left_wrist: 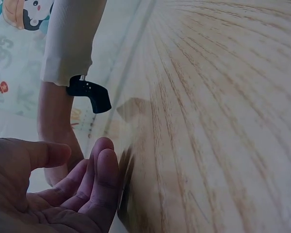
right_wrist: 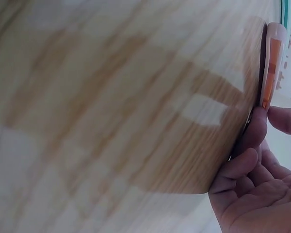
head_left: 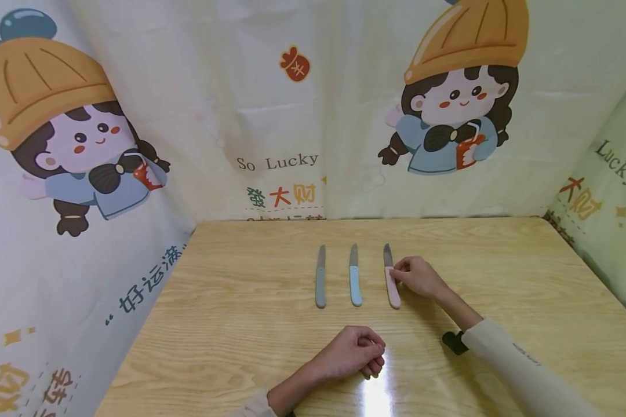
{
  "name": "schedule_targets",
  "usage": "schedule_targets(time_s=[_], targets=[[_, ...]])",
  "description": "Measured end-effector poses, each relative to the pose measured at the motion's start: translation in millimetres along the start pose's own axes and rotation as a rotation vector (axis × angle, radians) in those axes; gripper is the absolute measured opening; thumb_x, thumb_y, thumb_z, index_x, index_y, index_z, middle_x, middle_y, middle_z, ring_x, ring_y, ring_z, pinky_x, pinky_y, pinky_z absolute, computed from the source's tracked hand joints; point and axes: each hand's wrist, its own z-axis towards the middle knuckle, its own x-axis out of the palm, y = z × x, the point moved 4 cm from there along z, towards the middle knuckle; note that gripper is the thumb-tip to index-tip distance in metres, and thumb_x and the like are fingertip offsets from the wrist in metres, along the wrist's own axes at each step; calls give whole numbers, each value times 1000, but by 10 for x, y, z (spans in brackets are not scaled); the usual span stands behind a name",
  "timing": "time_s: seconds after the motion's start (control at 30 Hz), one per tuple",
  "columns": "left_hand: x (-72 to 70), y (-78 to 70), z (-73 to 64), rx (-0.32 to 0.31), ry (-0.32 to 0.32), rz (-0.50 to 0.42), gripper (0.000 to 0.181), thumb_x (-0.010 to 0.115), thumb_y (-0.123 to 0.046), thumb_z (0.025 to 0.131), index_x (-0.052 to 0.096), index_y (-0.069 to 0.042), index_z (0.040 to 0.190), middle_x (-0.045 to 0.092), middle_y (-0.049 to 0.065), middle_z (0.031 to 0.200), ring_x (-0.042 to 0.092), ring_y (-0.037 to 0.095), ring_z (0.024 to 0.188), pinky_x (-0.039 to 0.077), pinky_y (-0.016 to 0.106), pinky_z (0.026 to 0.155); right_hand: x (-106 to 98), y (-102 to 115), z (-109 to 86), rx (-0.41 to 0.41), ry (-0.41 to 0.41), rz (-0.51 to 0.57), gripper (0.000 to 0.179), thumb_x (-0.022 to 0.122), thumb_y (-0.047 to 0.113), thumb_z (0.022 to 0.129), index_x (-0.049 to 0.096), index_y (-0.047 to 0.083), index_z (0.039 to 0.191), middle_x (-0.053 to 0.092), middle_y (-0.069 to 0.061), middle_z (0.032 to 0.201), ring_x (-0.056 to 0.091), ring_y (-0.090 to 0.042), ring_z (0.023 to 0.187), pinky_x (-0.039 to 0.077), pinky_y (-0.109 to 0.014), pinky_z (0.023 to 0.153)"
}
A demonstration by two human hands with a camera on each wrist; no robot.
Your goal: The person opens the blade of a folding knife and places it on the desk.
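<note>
Three small knives lie side by side on the wooden table, blades pointing away. From left to right they are a grey-handled knife [head_left: 320, 284], a light-blue-handled knife [head_left: 355, 281] and a pink-handled knife [head_left: 392, 289]. My right hand [head_left: 419, 278] pinches the pink handle between thumb and finger near where the blade begins. The right wrist view shows the handle [right_wrist: 273, 63] close to the tabletop, with the thumb beside it. My left hand [head_left: 352, 352] hovers or rests nearer the front, fingers loosely curled and holding nothing. In the left wrist view its fingers [left_wrist: 104, 179] partly hide the knives.
The wooden table [head_left: 229, 324] has a glossy top with a bright reflection near the left hand. Printed cloth [head_left: 198, 104] with cartoon figures hangs behind and along both sides. A black wrist mount [head_left: 455, 343] sits under the right sleeve.
</note>
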Motion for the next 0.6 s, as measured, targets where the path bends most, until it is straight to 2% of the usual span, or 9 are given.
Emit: schedule_targets(time_s=[0.23, 0.37, 0.43, 0.5, 0.6], targets=[[-11, 4, -13, 0, 16, 12, 12, 59, -2, 101, 66, 6, 97, 67, 9, 74, 61, 14, 61, 53, 24, 55, 9, 18, -19, -11, -18, -12, 22, 67, 13, 98, 68, -9, 101, 67, -8, 81, 56, -16, 69, 44, -29, 58], [-70, -64, -37, 13, 29, 69, 14, 59, -5, 102, 67, 6, 98, 67, 8, 75, 62, 13, 63, 54, 24, 56, 5, 5, -39, -23, -25, 0, 24, 65, 15, 99, 68, -9, 104, 69, -8, 84, 59, -17, 72, 47, -30, 60], [-138, -137, -41, 41, 21, 138, 16, 60, -8, 102, 67, 6, 100, 68, 7, 77, 64, 14, 65, 53, 23, 56, -13, -15, -58, -23, -31, 18, 26, 63, 16, 101, 67, -9, 106, 70, -9, 87, 62, -18, 74, 49, -31, 62], [-240, -234, -45, 91, -16, 260, 18, 60, -11, 102, 69, 5, 102, 68, 6, 80, 66, 14, 69, 52, 22, 59, -37, -35, -90, -25, -34, 34, 27, 60, 17, 103, 66, -9, 109, 71, -10, 90, 65, -20, 77, 51, -32, 64], [-445, -376, -75, 174, -149, 514, 20, 61, -17, 102, 72, 0, 105, 68, -2, 84, 65, 11, 75, 51, 24, 64, -74, -63, -175, -48, -32, 23, 27, 57, 16, 104, 65, -9, 111, 69, -11, 93, 66, -23, 80, 52, -36, 66]])
